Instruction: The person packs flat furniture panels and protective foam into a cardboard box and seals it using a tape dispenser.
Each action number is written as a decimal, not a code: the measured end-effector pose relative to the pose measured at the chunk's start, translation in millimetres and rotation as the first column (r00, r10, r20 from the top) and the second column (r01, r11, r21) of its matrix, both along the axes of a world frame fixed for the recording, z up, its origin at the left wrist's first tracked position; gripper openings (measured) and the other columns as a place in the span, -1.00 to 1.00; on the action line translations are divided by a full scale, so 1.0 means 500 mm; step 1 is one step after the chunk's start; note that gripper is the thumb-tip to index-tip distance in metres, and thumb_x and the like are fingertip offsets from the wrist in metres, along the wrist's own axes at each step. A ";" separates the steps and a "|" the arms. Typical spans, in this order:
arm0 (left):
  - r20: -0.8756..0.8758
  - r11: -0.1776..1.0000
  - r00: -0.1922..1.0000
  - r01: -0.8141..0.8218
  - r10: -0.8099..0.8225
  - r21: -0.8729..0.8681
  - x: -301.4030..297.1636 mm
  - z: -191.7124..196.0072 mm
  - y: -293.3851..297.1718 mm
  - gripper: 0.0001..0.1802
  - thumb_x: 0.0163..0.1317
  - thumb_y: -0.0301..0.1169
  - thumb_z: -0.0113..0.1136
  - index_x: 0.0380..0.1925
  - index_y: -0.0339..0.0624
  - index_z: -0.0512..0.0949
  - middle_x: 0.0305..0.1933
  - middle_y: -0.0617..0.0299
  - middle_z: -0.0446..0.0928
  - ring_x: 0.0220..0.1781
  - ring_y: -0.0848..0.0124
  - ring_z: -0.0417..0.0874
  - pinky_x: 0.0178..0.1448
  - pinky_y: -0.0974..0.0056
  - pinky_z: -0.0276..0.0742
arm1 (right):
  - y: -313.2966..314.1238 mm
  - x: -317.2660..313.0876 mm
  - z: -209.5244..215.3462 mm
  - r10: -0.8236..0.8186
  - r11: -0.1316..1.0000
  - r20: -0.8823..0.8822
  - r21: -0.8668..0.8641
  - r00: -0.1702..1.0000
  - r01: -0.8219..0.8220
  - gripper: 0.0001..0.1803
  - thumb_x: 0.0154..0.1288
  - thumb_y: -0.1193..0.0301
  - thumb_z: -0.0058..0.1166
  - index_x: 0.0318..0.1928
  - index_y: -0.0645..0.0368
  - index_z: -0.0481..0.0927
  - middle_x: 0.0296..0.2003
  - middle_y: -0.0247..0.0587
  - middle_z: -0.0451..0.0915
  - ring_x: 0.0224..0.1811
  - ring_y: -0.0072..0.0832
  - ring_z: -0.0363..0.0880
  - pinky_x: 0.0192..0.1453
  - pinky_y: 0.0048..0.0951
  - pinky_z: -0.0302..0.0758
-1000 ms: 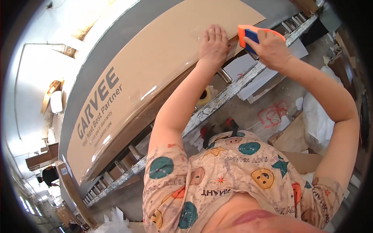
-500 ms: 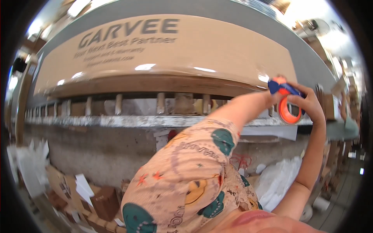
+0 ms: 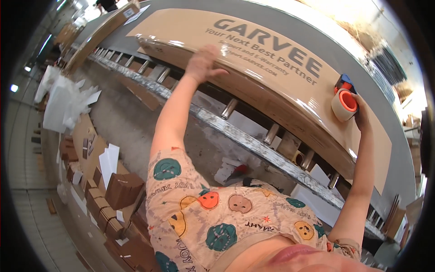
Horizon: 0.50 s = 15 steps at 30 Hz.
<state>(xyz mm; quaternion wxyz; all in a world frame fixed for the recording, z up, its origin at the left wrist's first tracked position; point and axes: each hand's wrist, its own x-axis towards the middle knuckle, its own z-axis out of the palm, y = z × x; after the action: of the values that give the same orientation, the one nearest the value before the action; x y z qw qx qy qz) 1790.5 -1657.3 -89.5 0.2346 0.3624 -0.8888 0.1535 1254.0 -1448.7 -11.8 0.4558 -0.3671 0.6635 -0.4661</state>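
A long, low cardboard carton [image 3: 181,27] with dark print on top lies across the conveyor, shiny clear tape running along its near edge. Over the left part of that edge is my left hand [image 3: 202,65], thumb stretched out and fingers apart, slightly blurred. It holds nothing; whether it touches the carton I cannot tell. My right hand [image 3: 361,117] grips a tape dispenser [image 3: 345,86], blue and orange with a wide roll on an orange hub, above the right part of the carton. Most of the right fingers are hidden behind the dispenser.
The roller conveyor has a worn metal rail [image 3: 226,127] on my side. Another narrow carton [image 3: 102,34] stands at the far left. Below left are white foam sheets [image 3: 68,102] and stacked brown cardboard pieces [image 3: 124,192]. A grey surface [image 3: 156,5] lies beyond the carton.
My left hand has left the tape dispenser at the right and moved over the carton's left part. The right hand still holds the dispenser. The view has turned, showing more of the left side.
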 end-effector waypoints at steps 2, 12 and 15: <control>0.082 0.969 0.966 -0.247 0.245 0.009 0.095 0.004 -0.050 0.03 0.01 0.33 0.09 0.26 -0.28 0.19 0.34 -0.03 0.20 0.41 0.14 0.15 0.46 0.13 0.05 | -0.027 0.018 -0.004 -0.034 0.999 -0.129 -0.044 0.991 0.029 -0.38 0.28 -0.02 -0.04 0.13 0.22 0.45 0.05 -0.20 0.49 0.11 -0.48 0.41 0.26 -0.44 0.24; -0.550 0.665 0.392 -0.282 0.737 0.691 0.080 -0.021 -0.198 0.04 0.13 0.04 0.12 0.35 -0.45 -0.14 0.46 -0.25 -0.22 0.52 0.01 -0.30 0.52 0.14 -0.22 | 0.101 -0.205 -0.133 0.235 0.946 -0.970 0.244 0.068 0.212 -0.49 0.47 0.11 -0.40 0.34 -0.04 0.24 0.30 -0.04 0.23 0.40 -0.18 0.06 0.43 -0.19 -0.04; -0.469 0.509 0.206 -0.448 0.859 0.735 0.138 -0.047 -0.286 0.05 0.17 -0.08 0.11 0.36 -0.43 -0.33 0.45 -0.31 -0.39 0.52 -0.05 -0.33 0.52 0.12 -0.21 | 0.082 -0.178 -0.149 0.239 0.933 -0.967 0.255 0.092 0.254 -0.48 0.48 0.11 -0.41 0.35 -0.02 0.22 0.32 -0.07 0.21 0.41 -0.22 0.04 0.44 -0.20 -0.09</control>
<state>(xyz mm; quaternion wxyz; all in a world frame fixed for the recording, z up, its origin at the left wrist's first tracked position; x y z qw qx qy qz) 1859.7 -1800.0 -113.1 0.4250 0.7829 -0.4295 -0.1484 1164.8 -1407.8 -86.4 -0.0562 -0.4901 0.8693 0.0326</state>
